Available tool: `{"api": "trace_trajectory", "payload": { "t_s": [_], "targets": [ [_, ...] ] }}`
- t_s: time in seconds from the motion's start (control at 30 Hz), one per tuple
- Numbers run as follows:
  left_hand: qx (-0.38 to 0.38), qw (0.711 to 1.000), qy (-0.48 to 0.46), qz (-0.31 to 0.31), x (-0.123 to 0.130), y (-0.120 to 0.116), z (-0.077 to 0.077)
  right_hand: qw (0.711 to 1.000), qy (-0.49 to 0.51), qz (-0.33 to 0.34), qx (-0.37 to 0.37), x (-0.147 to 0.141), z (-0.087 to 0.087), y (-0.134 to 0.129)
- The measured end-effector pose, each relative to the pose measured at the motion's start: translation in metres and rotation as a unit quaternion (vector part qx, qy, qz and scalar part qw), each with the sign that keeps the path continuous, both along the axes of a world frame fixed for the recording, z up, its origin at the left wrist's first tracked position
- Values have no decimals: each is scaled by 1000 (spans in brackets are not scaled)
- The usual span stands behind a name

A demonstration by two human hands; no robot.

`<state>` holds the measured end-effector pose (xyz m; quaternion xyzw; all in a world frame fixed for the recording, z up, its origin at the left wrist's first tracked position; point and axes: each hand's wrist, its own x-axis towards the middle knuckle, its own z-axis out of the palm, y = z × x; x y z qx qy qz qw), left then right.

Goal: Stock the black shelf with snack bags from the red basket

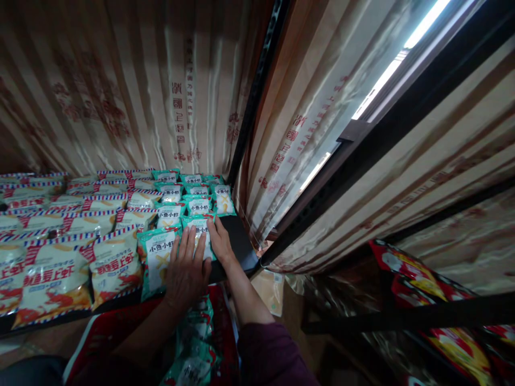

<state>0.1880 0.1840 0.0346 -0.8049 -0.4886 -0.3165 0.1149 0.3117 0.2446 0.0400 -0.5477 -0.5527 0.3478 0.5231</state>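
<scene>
Side by side, both my hands rest on a green-and-white snack bag [205,236] in the front row of a dark shelf [240,236]. My left hand [188,268] lies flat across its left part, fingers stretched out. On its right side my right hand [220,239] presses with fingers extended; part of that hand's grip is hidden. Another green snack bag [156,260] stands just left of my left hand. Behind are several matching green bags in rows, one of them a snack bag [223,200] at the right end.
Left of the green bags stand rows of white-and-red snack bags [58,281]. A red box [217,308] holding more green bags [195,362] sits below the shelf edge. Printed curtains [140,107] hang behind, with a black metal post [251,102] at the corner. Red packages [418,268] lie on the right-hand rack.
</scene>
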Motion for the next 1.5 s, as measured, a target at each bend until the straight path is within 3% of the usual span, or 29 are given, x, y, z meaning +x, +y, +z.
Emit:
{"api": "trace_trajectory", "payload": {
  "t_s": [0.63,1.13,1.5],
  "targets": [
    [20,1000,-11,11,-7,7,0,999,-26,10,-37,-13,-2,5],
    [10,1000,-23,6,-5,1,6,1000,-9,3,-12,-9,-1,-8],
    [-4,1000,-22,2,-11,2,17,998,66,-21,-9,1,-1,30]
  ]
}}
